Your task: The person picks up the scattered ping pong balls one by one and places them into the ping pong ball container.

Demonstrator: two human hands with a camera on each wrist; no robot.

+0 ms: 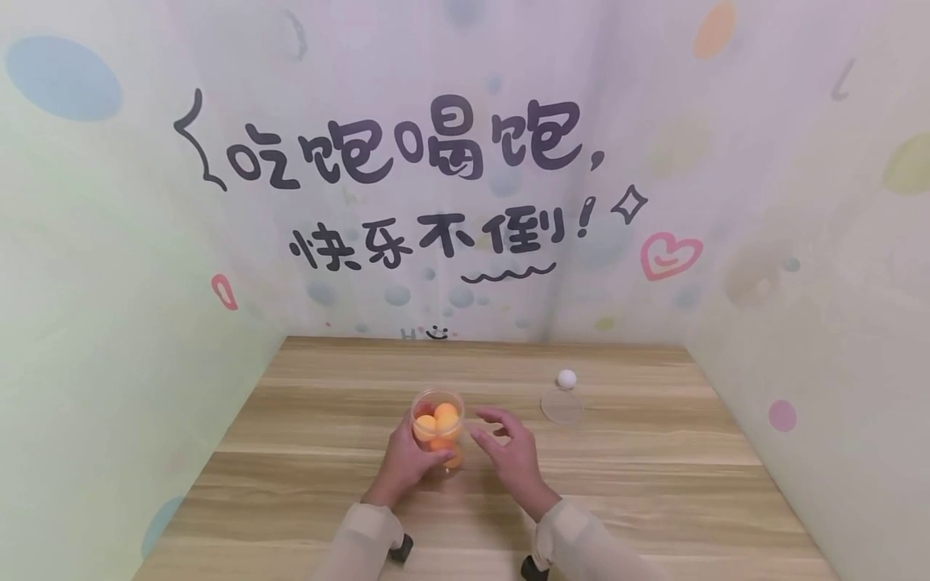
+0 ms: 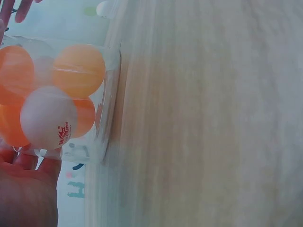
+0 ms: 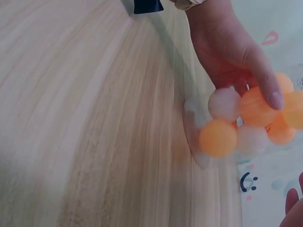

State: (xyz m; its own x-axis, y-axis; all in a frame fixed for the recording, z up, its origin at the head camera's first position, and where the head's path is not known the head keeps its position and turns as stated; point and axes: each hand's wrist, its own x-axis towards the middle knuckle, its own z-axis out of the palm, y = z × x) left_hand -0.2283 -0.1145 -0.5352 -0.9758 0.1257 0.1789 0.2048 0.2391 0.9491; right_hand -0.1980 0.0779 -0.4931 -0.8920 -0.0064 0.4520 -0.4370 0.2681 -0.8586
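My left hand grips a clear plastic jar from its left side, the thumb across the near wall. Inside the jar are several orange table tennis balls and white ones, one white ball with red print facing the left wrist camera. The jar's top is uncovered, and orange balls show just inside its rim. To the right of the jar, my right hand holds nothing; its fingers are loosely bent and spread from the thumb, fingertips near the rim. In the right wrist view, only part of that hand shows.
A clear round lid lies flat on the wooden table, farther back to the right. Just behind it sits a loose white ball. Printed fabric walls enclose the table's back and sides.
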